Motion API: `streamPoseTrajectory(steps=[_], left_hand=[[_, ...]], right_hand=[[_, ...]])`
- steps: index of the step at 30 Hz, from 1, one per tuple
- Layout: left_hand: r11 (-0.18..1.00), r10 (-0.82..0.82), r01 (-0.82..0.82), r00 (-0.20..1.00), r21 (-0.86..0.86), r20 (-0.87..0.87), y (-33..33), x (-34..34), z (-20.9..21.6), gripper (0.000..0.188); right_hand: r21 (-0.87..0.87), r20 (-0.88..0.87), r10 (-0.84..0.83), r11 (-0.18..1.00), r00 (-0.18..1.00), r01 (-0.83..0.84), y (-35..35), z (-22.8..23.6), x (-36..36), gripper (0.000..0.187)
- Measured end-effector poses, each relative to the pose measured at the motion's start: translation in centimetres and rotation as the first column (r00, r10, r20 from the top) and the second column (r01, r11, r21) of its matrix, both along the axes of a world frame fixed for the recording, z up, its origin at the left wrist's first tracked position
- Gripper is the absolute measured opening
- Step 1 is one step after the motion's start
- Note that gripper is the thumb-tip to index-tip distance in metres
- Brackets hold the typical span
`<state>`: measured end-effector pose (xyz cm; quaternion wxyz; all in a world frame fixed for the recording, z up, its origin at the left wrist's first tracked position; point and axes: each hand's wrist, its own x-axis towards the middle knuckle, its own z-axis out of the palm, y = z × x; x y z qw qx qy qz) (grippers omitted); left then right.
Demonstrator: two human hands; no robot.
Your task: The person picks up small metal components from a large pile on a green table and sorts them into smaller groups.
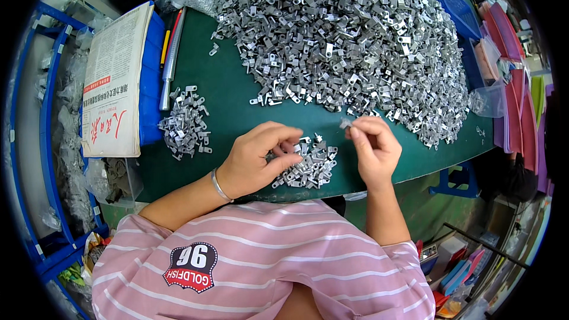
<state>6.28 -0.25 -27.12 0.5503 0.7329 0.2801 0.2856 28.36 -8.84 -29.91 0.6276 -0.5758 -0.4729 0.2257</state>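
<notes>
My right hand (378, 149) is raised above the table's near side, with thumb and forefinger pinched on a small metal bracket (345, 123). To its left, my left hand (252, 157) rests at a small heap of metal brackets (314, 169). Its fingers curve inward, thumb and forefinger apart, and brackets show in the gap; the inner palm is hidden. A large mound of similar silvery brackets (349, 35) spreads across the far part of the table. Another small heap of brackets (186, 124) lies left of my left hand.
The green table (231, 95) has its near edge at my body. At left, a newspaper (115, 83) covers a blue bin (152, 77), with a metal-coloured rod (172, 62) alongside. A blue basket (453, 6) and coloured folders (515, 112) stand right. A blue stool (456, 182) is below.
</notes>
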Motion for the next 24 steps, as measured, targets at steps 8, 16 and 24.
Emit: streamPoseTrajectory(steps=[8, 16, 24], left_hand=[[0.957, -0.04, 0.037, 0.999, 0.288, 0.001, 0.2, 0.1, -0.1, 0.019], [0.856, -0.222, 0.217, 0.974, 0.469, -0.046, 0.4, 0.1, -0.9, 0.016], [0.905, -0.125, 0.124, 0.992, 0.407, -0.023, 0.6, 0.2, -0.7, 0.018]], right_hand=[[-0.032, 0.316, 0.324, 0.943, 0.892, -0.331, 0.6, 2.0, -1.9, 0.019], [-0.04, 0.696, -0.038, 0.995, 0.717, 0.092, 4.2, -0.5, 0.2, 0.011], [-0.33, -0.373, 0.007, 0.933, 0.928, -0.14, 2.6, 1.2, 0.3, 0.014]])
